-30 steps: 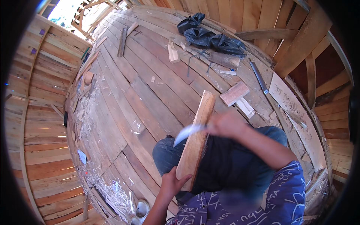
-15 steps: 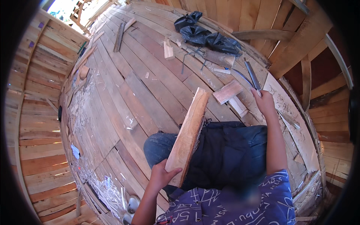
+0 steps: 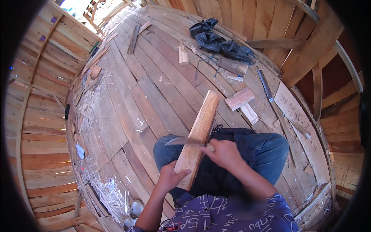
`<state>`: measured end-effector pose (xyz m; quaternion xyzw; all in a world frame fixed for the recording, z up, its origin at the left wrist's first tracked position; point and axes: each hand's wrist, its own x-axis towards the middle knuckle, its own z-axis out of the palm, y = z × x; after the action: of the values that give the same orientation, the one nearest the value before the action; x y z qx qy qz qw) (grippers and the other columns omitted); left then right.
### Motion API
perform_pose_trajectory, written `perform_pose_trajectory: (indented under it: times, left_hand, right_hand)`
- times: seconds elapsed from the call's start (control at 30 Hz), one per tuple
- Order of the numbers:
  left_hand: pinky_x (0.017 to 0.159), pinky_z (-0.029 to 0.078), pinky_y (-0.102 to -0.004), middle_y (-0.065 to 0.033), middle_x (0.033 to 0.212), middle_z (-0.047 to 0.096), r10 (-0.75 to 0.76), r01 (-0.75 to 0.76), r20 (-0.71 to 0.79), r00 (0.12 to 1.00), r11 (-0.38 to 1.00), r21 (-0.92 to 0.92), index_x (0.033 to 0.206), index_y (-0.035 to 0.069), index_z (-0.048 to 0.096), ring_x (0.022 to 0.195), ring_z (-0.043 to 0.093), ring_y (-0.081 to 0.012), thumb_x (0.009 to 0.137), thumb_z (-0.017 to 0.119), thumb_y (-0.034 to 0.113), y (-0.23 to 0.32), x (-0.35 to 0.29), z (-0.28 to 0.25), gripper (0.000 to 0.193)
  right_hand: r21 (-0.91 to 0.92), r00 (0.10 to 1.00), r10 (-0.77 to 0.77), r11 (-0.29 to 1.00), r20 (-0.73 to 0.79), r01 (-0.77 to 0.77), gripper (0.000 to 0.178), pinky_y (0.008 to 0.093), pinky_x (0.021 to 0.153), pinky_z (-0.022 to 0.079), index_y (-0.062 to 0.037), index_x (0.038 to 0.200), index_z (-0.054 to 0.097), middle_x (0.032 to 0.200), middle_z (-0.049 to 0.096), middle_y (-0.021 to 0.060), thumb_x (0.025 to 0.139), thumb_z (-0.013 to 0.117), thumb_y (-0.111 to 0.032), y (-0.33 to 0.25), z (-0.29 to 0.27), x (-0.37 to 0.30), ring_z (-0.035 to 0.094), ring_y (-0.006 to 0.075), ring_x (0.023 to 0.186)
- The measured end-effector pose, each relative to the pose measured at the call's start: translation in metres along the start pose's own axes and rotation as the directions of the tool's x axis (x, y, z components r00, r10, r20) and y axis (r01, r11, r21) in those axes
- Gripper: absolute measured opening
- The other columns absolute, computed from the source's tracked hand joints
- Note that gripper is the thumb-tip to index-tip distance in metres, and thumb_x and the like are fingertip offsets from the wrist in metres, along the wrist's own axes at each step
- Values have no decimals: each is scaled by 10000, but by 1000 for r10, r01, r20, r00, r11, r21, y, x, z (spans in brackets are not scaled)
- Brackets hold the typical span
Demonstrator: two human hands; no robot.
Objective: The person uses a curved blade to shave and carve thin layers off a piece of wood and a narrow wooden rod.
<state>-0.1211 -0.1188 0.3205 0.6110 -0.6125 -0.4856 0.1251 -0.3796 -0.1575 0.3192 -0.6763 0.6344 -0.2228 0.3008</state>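
Observation:
My left hand [image 3: 172,177] is closed round the lower end of a rough-cut wooden plank [image 3: 195,149]. The plank slants up and away over my lap, its dark, rough edge on the right. My right hand [image 3: 223,152] grips the handle of a knife [image 3: 185,141] with a curved, pointed blade. That blade lies across the plank's middle, tip pointing left; whether it bites into the wood I cannot tell. My crossed legs in jeans [image 3: 270,150] are beneath both hands.
A long dark strip [image 3: 264,86] lies on the board floor at right, near wood blocks [image 3: 239,99]. Black plastic bags [image 3: 224,44] sit against the far wall. Pale shavings [image 3: 110,195] pile at lower left. A wide pale board [image 3: 299,123] runs along the right.
My right hand has brought the knife from the floor at the right over to the plank. The left hand still holds the plank in nearly the same place.

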Motion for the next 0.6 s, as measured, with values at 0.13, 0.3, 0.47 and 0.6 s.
perform_pose_trajectory:
  times: [0.13, 0.3, 0.47, 0.6]
  left_hand:
    - [690, 545, -340, -162, 846, 712, 47, -48, -69, 996, 999, -7, 1096, -35, 654, 771, 709, -226, 814, 810, 327, -4, -2, 10, 485]
    - [618, 536, -353, -185, 730, 686, 0, 12, -73, 997, 987, 159, 1056, -23, 658, 678, 713, -269, 797, 817, 383, 12, -3, 6, 507]
    - [676, 551, -344, -207, 867, 723, -182, 168, 27, 983, 949, 268, 1099, -47, 645, 783, 734, -246, 789, 828, 374, 30, 2, -5, 554]
    - [663, 545, -368, -214, 796, 696, -63, 69, -51, 997, 989, 128, 1079, -47, 641, 742, 720, -300, 798, 811, 392, 19, 10, 0, 548]
  right_hand:
    - [-158, 990, -97, 981, 101, 112, 596, 448, 567, 534, -71, 731, 669, 676, 671, 184, 899, 543, -629, -8, 20, 11, 685, 333, 623]
    - [-345, 959, -240, 896, 151, 279, 615, 412, 509, 513, -91, 693, 638, 610, 639, 135, 867, 549, -675, 16, 11, 34, 675, 298, 581]
    - [-486, 934, -353, 807, 61, 336, 647, 387, 479, 499, -89, 661, 613, 595, 622, 106, 820, 572, -714, 54, -7, 51, 656, 273, 541]
    - [-505, 913, -406, 795, -31, 336, 624, 378, 468, 489, -82, 656, 599, 593, 597, 92, 795, 628, -690, 49, -3, 62, 642, 271, 534]
